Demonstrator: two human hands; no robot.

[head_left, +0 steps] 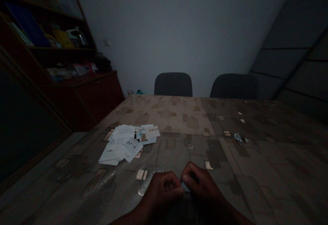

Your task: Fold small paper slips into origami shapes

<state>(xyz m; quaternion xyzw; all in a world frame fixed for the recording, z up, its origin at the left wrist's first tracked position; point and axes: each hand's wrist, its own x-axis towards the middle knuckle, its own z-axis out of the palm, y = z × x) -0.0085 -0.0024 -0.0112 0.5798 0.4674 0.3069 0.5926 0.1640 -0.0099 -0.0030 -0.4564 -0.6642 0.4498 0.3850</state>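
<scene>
Close together at the near edge of the table, my left hand and my right hand both have their fingers curled in a pinch. Between the fingertips a small pale, bluish-white piece shows, perhaps paper; most of it is hidden by the fingers, and its kind is not clear in the dim light. Both hands seem to grip it. Ahead and to the left lies a loose, overlapping pile of white printed cards or paper sheets, apart from my hands.
A patterned cloth covers the table. On its right lies a small crumpled silvery scrap. Two dark chairs stand at the far edge. A wooden shelf cabinet with assorted items is at the left.
</scene>
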